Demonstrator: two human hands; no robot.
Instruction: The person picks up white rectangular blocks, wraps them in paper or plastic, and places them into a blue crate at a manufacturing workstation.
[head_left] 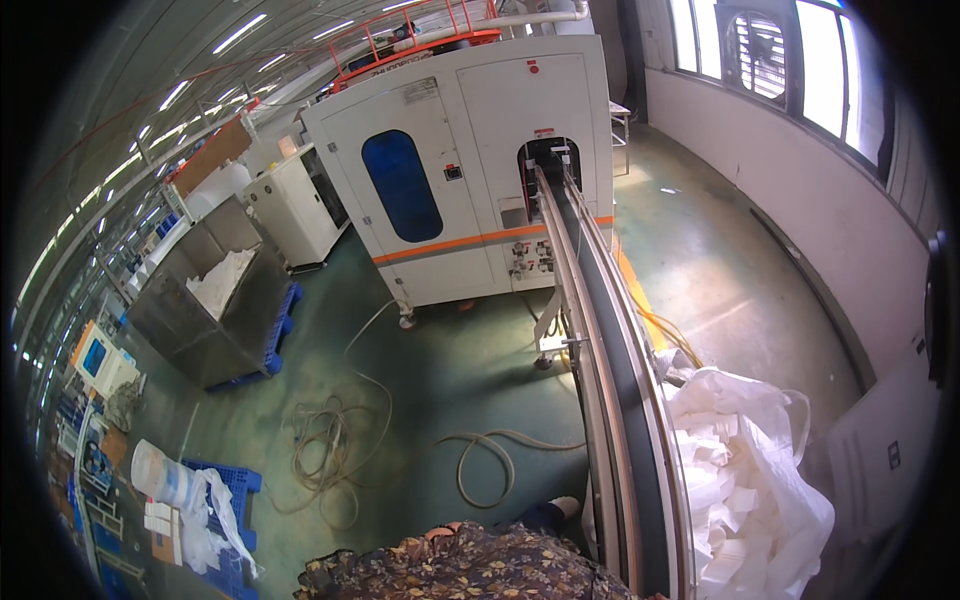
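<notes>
Neither of my hands shows clearly in the head view. At the lower edge there is only my dark floral-patterned clothing (450,568), with the tip of a shoe (566,506) beyond it. Close on my right runs a long narrow conveyor (612,370) with metal side rails and a dark belt. It leads away into an opening in a large white machine (480,95) with an orange stripe and a blue window. Just right of the conveyor slumps a big white woven sack (790,480), filled with white pieces (725,500).
Coiled hoses (325,445) lie on the green floor, and another hose loop (487,470) is nearer the conveyor. A metal bin (180,330) stands on a blue pallet at left. A second blue pallet (235,490) bears a white roll (160,475). At far right rises a white wall (800,180).
</notes>
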